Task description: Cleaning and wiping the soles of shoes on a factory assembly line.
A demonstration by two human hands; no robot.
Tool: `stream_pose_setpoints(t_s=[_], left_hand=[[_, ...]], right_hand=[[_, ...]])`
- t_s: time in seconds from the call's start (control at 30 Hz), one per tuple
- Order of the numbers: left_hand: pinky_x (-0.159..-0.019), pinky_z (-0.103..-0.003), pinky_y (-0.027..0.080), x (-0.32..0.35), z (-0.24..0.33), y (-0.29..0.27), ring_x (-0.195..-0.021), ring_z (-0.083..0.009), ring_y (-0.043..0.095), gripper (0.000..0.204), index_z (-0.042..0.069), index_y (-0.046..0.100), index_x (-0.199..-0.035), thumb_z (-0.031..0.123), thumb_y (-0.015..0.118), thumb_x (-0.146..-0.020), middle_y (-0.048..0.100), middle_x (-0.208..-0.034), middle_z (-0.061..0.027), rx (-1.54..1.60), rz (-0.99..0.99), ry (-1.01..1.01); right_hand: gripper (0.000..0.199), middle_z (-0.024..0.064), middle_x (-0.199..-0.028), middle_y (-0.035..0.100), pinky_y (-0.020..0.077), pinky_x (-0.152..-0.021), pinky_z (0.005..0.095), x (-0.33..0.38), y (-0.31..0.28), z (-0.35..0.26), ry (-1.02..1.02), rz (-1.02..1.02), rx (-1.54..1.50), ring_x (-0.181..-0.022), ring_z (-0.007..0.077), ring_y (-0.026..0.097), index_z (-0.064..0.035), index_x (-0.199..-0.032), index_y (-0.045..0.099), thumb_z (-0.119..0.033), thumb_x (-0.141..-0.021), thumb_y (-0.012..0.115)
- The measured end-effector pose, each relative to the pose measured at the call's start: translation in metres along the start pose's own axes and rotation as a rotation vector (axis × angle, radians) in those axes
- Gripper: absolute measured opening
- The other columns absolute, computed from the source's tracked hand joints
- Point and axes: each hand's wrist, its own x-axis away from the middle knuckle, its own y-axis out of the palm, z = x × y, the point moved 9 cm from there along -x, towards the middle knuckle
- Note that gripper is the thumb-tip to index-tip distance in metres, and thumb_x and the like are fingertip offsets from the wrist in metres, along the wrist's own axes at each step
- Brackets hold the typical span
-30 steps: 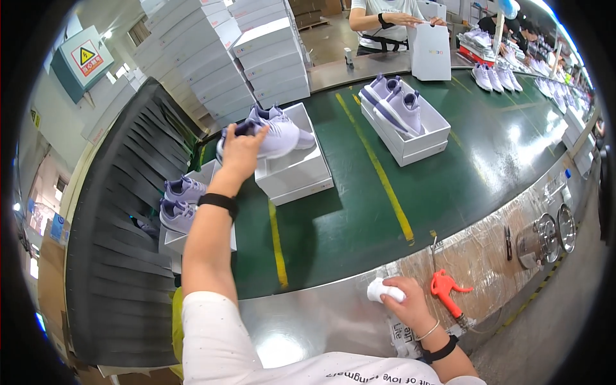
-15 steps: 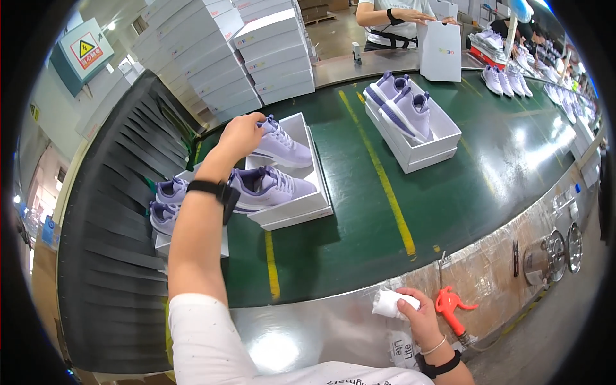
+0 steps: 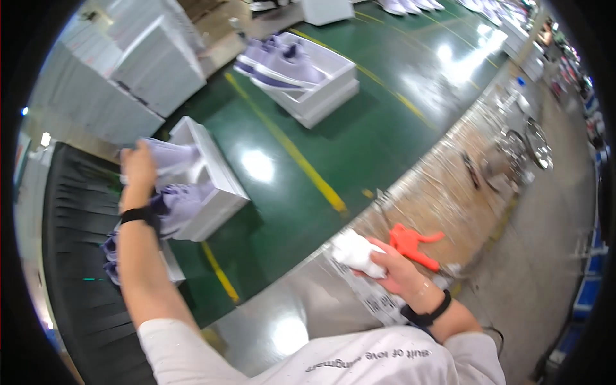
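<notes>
My left hand is closed at the heel end of a lavender sneaker, the farther of two in a white shoebox. The picture is blurred, and my fingertips are partly hidden. Beside it in the box lies the nearer lavender sneaker, with a darker purple collar. Over the metal edge of the worktop, my right hand grips a wad of crumpled white paper.
A second white shoebox with lavender sneakers stands farther along the green conveyor. An orange-red air gun lies right of my right hand. White boxes are stacked at back left; black strip curtain hangs left.
The view has swung right, so the conveyor and boxes appear shifted left and tilted. My left hand stays at the farther sneaker; my right hand still grips the paper wad.
</notes>
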Motion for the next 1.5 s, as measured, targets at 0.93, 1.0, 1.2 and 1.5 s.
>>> stream_pose_setpoints(t_s=[0.93,1.0,1.2,1.5], left_hand=[[-0.075,-0.031,0.053,0.410,0.261,-0.085,-0.086,-0.0178,0.063,0.029,-0.002,0.052,-0.115,0.013,0.052,-0.090,0.063,-0.102,-0.0124,2.321,-1.111,-0.776],[-0.075,-0.031,0.054,0.413,0.261,-0.085,-0.086,-0.0177,0.064,0.030,-0.002,0.052,-0.115,0.013,0.053,-0.090,0.063,-0.101,-0.0124,2.301,-1.084,-0.773],[-0.072,-0.029,0.053,0.409,0.262,-0.086,-0.084,-0.0162,0.064,0.031,-0.001,0.052,-0.115,0.015,0.056,-0.089,0.063,-0.099,-0.0119,2.263,-1.009,-0.766],[-0.069,-0.026,0.052,0.408,0.260,-0.089,-0.077,-0.0130,0.063,0.032,-0.001,0.052,-0.117,0.010,0.057,-0.087,0.064,-0.095,-0.0101,2.191,-0.877,-0.740]], right_hand=[[0.046,0.0192,-0.106,0.051,0.0413,-0.086,0.0393,0.112,0.052,-0.029,-0.925,0.135,1.700,-0.097,0.0330,0.050,0.0002,-0.119,0.046,-0.019,-0.080,0.063],[0.049,0.0186,-0.107,0.050,0.0415,-0.085,0.0396,0.107,0.039,-0.032,-0.889,0.141,1.693,-0.097,0.0332,0.050,-0.0002,-0.120,0.046,-0.020,-0.079,0.064],[0.048,0.0171,-0.105,0.052,0.0446,-0.081,0.0390,0.116,0.086,0.002,-1.016,0.030,1.731,-0.093,0.0323,0.052,-0.0063,-0.123,0.047,-0.019,-0.079,0.062],[0.044,0.0182,-0.103,0.055,0.0471,-0.076,0.0383,0.074,0.073,-0.030,-1.140,0.078,1.958,-0.088,0.0299,0.056,-0.0084,-0.117,0.055,-0.021,-0.076,0.061]])
